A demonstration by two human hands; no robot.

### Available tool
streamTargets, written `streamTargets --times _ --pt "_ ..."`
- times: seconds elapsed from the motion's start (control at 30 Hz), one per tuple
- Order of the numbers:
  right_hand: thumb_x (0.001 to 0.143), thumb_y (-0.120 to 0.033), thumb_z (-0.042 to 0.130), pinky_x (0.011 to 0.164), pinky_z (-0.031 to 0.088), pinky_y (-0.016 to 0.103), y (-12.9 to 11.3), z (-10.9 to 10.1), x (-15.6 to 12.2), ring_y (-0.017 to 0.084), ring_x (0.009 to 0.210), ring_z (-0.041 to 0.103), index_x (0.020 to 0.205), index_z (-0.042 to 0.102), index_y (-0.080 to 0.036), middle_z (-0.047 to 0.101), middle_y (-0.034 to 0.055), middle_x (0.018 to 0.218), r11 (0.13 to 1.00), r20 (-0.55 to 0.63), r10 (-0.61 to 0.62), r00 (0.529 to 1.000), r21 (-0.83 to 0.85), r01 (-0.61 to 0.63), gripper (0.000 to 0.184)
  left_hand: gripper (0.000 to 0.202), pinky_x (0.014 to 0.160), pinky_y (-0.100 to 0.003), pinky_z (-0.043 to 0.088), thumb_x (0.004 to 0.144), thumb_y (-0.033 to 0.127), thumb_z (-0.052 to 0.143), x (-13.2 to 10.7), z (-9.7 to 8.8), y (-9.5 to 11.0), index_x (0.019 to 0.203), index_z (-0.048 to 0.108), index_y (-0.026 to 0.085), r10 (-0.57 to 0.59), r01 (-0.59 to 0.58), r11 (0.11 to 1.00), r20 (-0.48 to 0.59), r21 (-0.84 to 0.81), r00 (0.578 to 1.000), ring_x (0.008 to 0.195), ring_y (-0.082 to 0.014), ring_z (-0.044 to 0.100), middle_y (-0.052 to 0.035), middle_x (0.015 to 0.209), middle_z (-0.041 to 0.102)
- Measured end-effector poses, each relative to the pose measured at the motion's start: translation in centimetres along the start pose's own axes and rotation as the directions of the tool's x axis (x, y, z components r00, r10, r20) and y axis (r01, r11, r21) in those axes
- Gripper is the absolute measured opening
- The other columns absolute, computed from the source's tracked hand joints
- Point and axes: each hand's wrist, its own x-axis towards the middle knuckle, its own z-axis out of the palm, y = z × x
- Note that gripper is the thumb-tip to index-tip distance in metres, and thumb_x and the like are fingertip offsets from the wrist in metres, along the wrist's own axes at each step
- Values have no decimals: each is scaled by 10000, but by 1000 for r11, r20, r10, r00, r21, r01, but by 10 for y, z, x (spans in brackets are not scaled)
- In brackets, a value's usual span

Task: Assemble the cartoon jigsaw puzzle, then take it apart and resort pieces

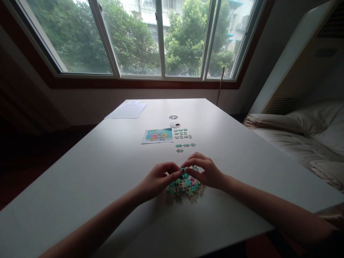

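My left hand (pixel 163 178) is closed in a pinch, thumb and forefinger at a small dark teal puzzle piece (pixel 184 170). From the other side, my right hand (pixel 205 171) bends its thumb and forefinger around the same piece, its other fingers curved above. Both hands meet over a loose heap of jigsaw pieces (pixel 187 185), mostly teal and beige with bits of pink. The fingertips partly hide the piece between them. Beyond the hands, several puzzle pieces (pixel 181 133) lie in short rows, with a nearer group of pieces (pixel 186 145) below them.
A colourful cartoon picture sheet (pixel 158 136) lies left of the rows. Two round black-and-white items (pixel 175 125) sit behind them. White paper (pixel 126 110) rests at the far left of the white table (pixel 88 172). A padded sofa (pixel 290 139) stands on the right.
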Motion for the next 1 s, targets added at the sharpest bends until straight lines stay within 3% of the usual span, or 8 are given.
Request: streamTargets --times 0.1,0.23,0.6,0.77,0.87,1.0 --pt "805 -255 590 691 473 280 0 2 -2 136 751 557 982 595 -186 601 49 816 998 -62 30 998 -60 -34 190 275 589 -230 376 768 406 578 2 -1 -2 743 591 132 -11 5 999 -101 -52 995 630 -106 463 12 660 535" --pt "731 -390 663 706 441 304 0 6 -3 154 748 557 975 591 -194 612 34 789 975 -97 54 994 -209 -73 321 286 569 -223 359 746 409 605 3 -1 -4 702 568 129 -32 18 997 -182 -77 983 604 -96 444 21 632 517" --pt "761 -405 633 710 373 301 -4 9 -2 151 747 585 874 623 -203 657 26 802 936 -107 -5 994 -349 -33 232 311 517 -201 340 739 427 607 3 3 -1 659 541 133 -45 33 997 -176 -70 983 564 -80 405 36 591 469" --pt "782 -374 615 720 361 305 -3 8 -2 152 773 586 899 626 -208 661 26 820 930 -68 -16 998 -369 -10 203 286 524 -209 360 757 416 581 3 2 -2 709 577 134 -33 26 999 -159 -46 987 575 -91 441 18 620 523" --pt "782 -365 617 730 368 308 3 1 -1 154 784 587 931 626 -217 660 25 836 927 -88 -41 995 -376 4 210 257 559 -224 388 786 387 553 4 -5 -6 788 613 137 16 -5 997 -144 74 989 633 -115 495 -9 684 578" --pt "767 -331 641 731 385 318 12 -16 1 158 771 586 950 625 -232 661 23 851 914 -195 -63 979 -406 -22 208 192 535 -217 378 806 313 521 6 -17 -13 820 634 158 116 -38 912 -168 408 979 605 -111 491 -7 683 584"
